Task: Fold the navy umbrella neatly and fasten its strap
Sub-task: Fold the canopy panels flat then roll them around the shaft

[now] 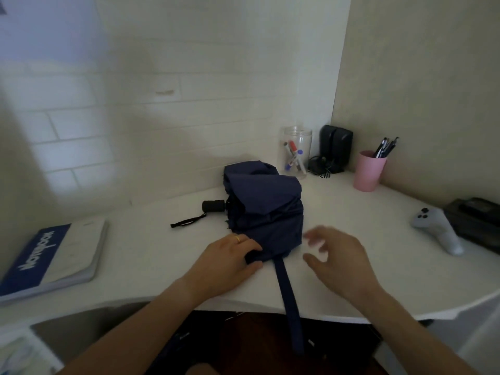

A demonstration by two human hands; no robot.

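Note:
The navy umbrella (266,207) lies collapsed on the white desk (351,212), its fabric loosely bunched. Its black handle (213,206) points left, with a black wrist loop (186,221) trailing from it. A long navy strap (289,299) runs from the near edge of the fabric over the desk's front edge and hangs down. My left hand (230,257) pinches the near left corner of the fabric where the strap begins. My right hand (338,255) hovers just right of the umbrella, blurred, fingers apart and holding nothing.
A blue and white notebook (51,258) lies at the left. At the back stand a clear jar of markers (296,151), black speakers (335,150) and a pink cup of pens (369,170). A white controller (438,230) and a dark case (476,217) lie at the right.

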